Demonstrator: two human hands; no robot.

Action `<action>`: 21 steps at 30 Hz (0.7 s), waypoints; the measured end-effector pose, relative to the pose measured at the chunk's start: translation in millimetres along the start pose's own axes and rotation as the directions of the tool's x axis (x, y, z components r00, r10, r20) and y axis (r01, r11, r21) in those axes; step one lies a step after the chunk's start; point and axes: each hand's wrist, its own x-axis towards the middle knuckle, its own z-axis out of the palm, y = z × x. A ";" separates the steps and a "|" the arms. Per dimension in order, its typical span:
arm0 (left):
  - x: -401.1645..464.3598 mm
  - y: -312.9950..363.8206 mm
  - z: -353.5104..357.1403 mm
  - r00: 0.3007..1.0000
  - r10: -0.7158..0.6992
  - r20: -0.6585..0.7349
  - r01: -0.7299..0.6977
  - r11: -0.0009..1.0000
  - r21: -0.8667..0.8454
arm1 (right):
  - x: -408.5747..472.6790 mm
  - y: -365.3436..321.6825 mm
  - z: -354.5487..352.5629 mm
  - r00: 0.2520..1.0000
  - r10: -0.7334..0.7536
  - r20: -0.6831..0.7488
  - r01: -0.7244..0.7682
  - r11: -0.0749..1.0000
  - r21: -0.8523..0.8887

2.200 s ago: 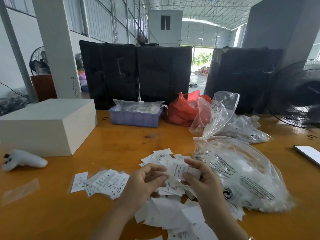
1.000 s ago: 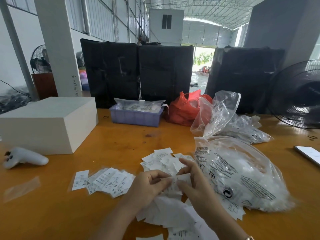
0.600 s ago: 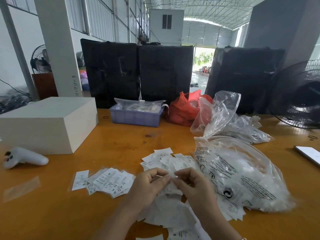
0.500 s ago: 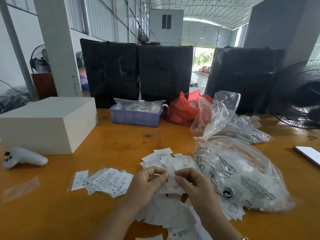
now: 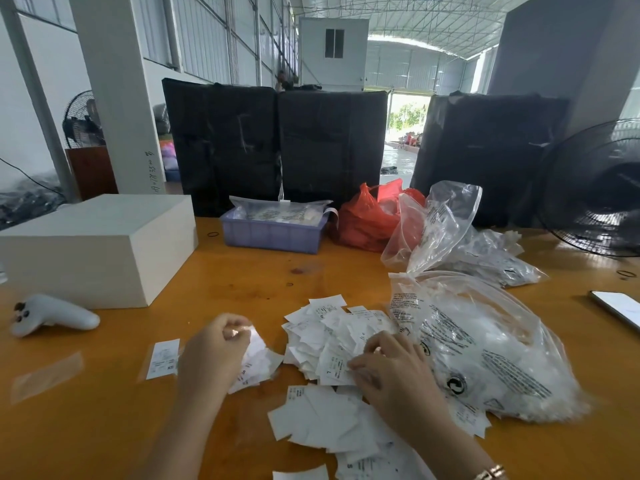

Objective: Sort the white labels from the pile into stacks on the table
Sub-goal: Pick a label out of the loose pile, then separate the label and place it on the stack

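1. We are mid-sort: our left hand (image 5: 216, 353) is over the sorted stack (image 5: 254, 363) on the left of the wooden table (image 5: 242, 282), fingers curled round a label (image 5: 247, 336) that it pinches above the stack, so we judge the step in hand to be laying this label down

2. Our right hand (image 5: 388, 367) rests on the loose pile of white labels (image 5: 332, 341) in the middle of the table, fingertips (image 5: 355, 365) pressed to a label marked with a printed letter; the fingers bend slightly, and we cannot tell for sure whether they already pinch that label or only hold it flat

3. A single label (image 5: 162, 358) lies just left of the stack, partly behind our left hand, and more blank-side-up labels (image 5: 318, 420) spread nearer to us, so much of the task is left by our reckoning

4. The clear printed bag (image 5: 485, 344) lies touching the pile's right edge, with white contents inside; whether they are more labels we cannot tell. Further back stand a lilac tray (image 5: 272, 233), a red bag (image 5: 367, 220), a white box (image 5: 97, 247), and a white controller (image 5: 52, 317) at the left

5. The next move, as we see it, calls for letting the left label go squarely on its stack without scattering the fanned pieces beneath, then lifting one label only from the pile, since thin overlapping slips cling together, and reading its mark before choosing a stack
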 end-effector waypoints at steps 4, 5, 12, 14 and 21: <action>-0.3 -9.9 9.6 1.000 0.000 0.029 -0.012 0.901 0.433 | -2.0 -7.7 -0.5 0.997 -0.074 -0.013 0.072 0.993 -0.094; -0.8 -9.5 11.3 1.000 0.013 0.017 -0.019 0.880 0.475 | -1.7 -7.6 -1.3 0.997 -0.068 -0.036 0.065 0.995 -0.079; -25.0 22.2 26.3 0.821 0.571 -0.007 -0.556 0.802 0.218 | 9.1 28.4 -42.5 0.830 0.203 -0.520 -0.167 0.979 0.116; -35.5 29.7 31.5 0.738 0.667 0.103 -0.675 0.727 0.125 | 9.9 46.8 -49.6 0.821 0.395 -0.413 -0.368 0.918 0.146; -44.1 31.6 39.2 0.621 0.714 0.325 -0.747 0.665 -0.033 | 4.9 71.0 -40.7 0.780 0.622 -0.066 -0.625 0.773 -0.105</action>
